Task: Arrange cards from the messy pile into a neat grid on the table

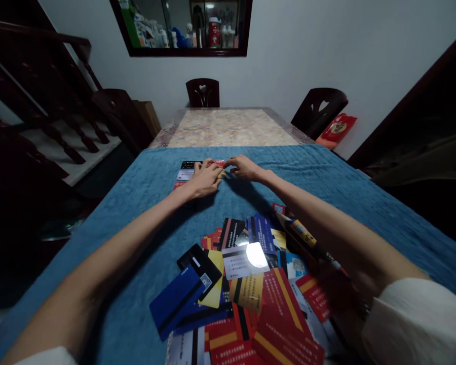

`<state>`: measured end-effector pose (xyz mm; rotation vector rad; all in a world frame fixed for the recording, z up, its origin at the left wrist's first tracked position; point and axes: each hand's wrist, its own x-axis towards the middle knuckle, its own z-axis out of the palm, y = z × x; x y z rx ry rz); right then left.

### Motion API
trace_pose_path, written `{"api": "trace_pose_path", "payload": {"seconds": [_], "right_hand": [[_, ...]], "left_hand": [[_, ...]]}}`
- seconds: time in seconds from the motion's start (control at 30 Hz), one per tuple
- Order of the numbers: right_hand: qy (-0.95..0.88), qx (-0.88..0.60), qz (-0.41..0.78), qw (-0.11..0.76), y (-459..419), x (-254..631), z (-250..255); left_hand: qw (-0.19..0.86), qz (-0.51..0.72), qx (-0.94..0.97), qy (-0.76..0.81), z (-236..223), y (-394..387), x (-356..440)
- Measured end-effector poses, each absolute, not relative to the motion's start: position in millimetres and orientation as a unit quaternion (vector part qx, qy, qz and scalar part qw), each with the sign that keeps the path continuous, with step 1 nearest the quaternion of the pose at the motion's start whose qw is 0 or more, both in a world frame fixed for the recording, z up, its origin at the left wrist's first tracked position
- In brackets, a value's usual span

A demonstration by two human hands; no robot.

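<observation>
My left hand (pixel 206 180) lies over a small group of cards at the far part of the blue cloth, its fingers spread. Its fingertips touch a gold card (pixel 222 174). At the right edge of that card is my right hand (pixel 244 168), fingers bent, index fingertip close to the card's corner. A black card (pixel 190 165), a white card (pixel 185 175) and a red card (pixel 180 185) show in a column left of my left hand. Another red card (pixel 220 163) peeks out behind the fingers. My left hand partly hides these cards.
A loose heap of cards, among them a blue card (pixel 177 299) and a silver card (pixel 245 260), spreads across the near cloth (pixel 137 218) between my forearms. My right forearm hangs over its right side. Dark chairs (pixel 203 94) stand around the table (pixel 235 126).
</observation>
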<state>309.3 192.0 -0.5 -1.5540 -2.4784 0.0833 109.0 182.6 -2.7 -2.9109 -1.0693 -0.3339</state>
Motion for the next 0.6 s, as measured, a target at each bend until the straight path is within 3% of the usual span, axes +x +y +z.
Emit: {"api": "trace_pose_path", "payload": {"seconds": [0.6], "right_hand": [[-0.877,-0.438,0.047,0.192,28.5,338.8,-2.3]], "left_hand": [[-0.057,-0.074,-0.967,-0.236,6.3,41.4,115.6]]}}
